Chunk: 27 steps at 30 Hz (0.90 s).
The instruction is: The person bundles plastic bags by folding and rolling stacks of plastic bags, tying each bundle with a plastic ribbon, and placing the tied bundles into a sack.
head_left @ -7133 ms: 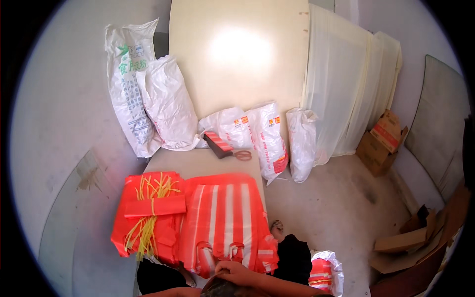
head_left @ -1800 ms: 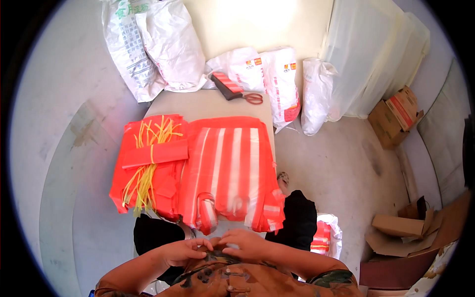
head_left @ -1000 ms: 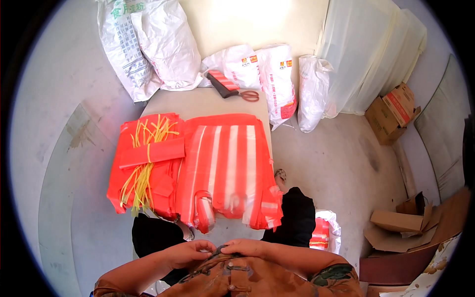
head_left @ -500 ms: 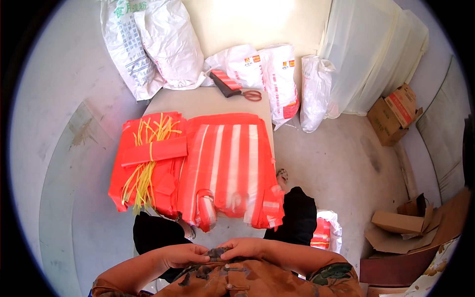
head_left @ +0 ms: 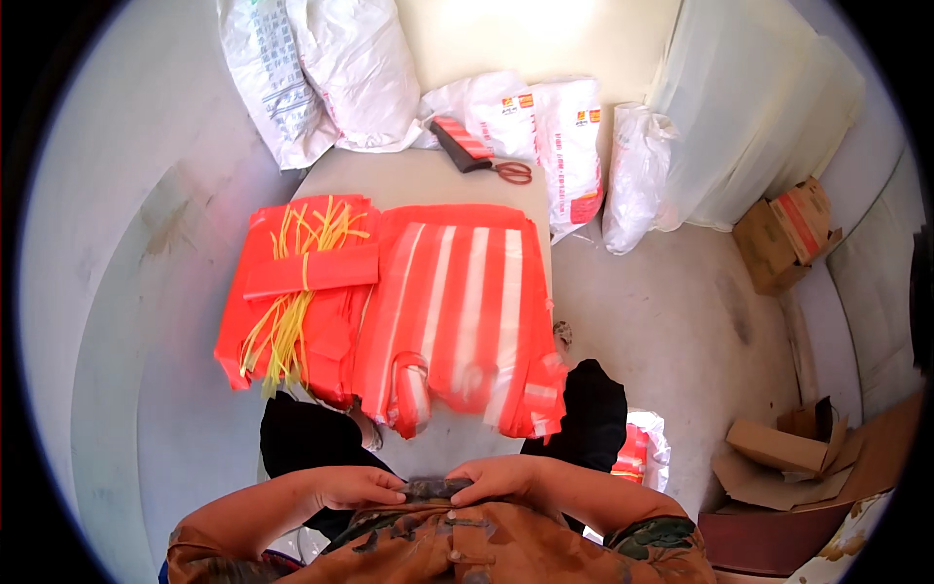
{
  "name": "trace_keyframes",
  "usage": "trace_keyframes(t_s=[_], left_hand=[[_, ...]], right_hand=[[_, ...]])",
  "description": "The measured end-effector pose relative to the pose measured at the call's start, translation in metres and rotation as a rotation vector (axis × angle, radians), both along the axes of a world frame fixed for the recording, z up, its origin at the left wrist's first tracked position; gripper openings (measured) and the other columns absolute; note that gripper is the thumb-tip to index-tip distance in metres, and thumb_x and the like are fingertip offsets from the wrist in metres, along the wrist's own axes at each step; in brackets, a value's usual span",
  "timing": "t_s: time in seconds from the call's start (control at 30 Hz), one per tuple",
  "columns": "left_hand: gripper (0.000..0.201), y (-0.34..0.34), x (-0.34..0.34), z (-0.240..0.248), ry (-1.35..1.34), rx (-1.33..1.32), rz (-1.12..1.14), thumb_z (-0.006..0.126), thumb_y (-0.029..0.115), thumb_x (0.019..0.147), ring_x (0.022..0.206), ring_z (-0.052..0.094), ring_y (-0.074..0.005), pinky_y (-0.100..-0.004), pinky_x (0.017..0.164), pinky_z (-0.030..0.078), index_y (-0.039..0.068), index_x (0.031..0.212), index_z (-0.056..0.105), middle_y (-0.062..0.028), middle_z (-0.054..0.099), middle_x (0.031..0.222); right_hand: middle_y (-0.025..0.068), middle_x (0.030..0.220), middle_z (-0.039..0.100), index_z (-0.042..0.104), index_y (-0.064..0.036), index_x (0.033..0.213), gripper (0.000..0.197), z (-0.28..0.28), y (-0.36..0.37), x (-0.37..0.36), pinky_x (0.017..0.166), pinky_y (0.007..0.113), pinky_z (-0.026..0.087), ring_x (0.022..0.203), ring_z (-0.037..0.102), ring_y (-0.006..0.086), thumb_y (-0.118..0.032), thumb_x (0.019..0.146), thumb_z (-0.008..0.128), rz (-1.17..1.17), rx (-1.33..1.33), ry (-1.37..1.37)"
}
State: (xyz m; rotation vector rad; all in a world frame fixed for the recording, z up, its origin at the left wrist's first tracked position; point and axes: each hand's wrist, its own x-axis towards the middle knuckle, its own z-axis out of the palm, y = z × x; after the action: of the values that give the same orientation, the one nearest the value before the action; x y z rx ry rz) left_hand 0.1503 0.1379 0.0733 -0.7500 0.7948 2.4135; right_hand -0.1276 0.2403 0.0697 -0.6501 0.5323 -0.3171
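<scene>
At my lap, my left hand (head_left: 362,486) and my right hand (head_left: 494,477) pinch the lower hem of my brown patterned shirt (head_left: 428,490), a short stretch of dark cloth running between them. Beyond them on the table lies a stack of red-and-white striped plastic bags (head_left: 462,302), its handle ends hanging over the near edge. To its left sits a pile of plain red bags (head_left: 326,346). A bundle of yellow ties (head_left: 282,336) lies on that pile, with a folded red strip (head_left: 313,272) across it. Neither hand touches the bags.
Scissors (head_left: 513,172) and a dark holder with a striped top (head_left: 459,144) are at the table's far end. White sacks (head_left: 365,78) stand behind. On the right are cardboard boxes (head_left: 783,238), opened cartons (head_left: 788,457) and a white bag with red contents (head_left: 642,450).
My hands have moved slightly apart along the hem, showing more cloth between them. The whole view has shifted a little; the bags and ties keep their places on the table.
</scene>
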Motion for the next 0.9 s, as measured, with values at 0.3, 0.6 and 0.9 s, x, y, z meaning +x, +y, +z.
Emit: trace_keyframes(t_s=[0.3, 0.6, 0.9], left_hand=[[0.030, 0.003, 0.007, -0.001, 0.103, 0.002, 0.111, 0.063, 0.020, 0.098, 0.084, 0.060, -0.0054, -0.0206, 0.073, 0.049, -0.003, 0.117, 0.061, 0.0000, 0.067, 0.100], [0.033, 0.011, -0.001, 0.004, 0.162, 0.014, 0.043, 0.064, 0.021, 0.097, 0.087, 0.059, -0.0035, -0.0210, 0.076, 0.050, -0.002, 0.119, 0.059, 0.0017, 0.065, 0.097], [0.027, 0.000, -0.008, -0.006, 0.211, 0.060, -0.098, 0.062, 0.022, 0.099, 0.088, 0.058, -0.0031, -0.0207, 0.075, 0.050, 0.000, 0.116, 0.059, 0.0026, 0.064, 0.100]], right_hand=[[0.0031, 0.117, 0.063, 0.049, -0.0023, 0.139, 0.053, 0.035, 0.000, -0.011, 0.091, 0.028, 0.048, 0.103, 0.057, 0.0096, -0.031, 0.097, 0.062, -0.182, 0.072, 0.067], [0.0240, 0.132, 0.055, 0.053, 0.0018, 0.135, 0.063, 0.009, 0.013, -0.037, 0.103, 0.037, 0.041, 0.120, 0.053, 0.0322, -0.039, 0.089, 0.067, 0.284, -0.536, 0.497], [0.0046, 0.122, 0.058, 0.059, -0.0008, 0.126, 0.041, 0.002, 0.046, -0.042, 0.094, 0.028, 0.044, 0.111, 0.052, 0.0112, -0.018, 0.091, 0.070, 0.023, -0.899, 0.583]])
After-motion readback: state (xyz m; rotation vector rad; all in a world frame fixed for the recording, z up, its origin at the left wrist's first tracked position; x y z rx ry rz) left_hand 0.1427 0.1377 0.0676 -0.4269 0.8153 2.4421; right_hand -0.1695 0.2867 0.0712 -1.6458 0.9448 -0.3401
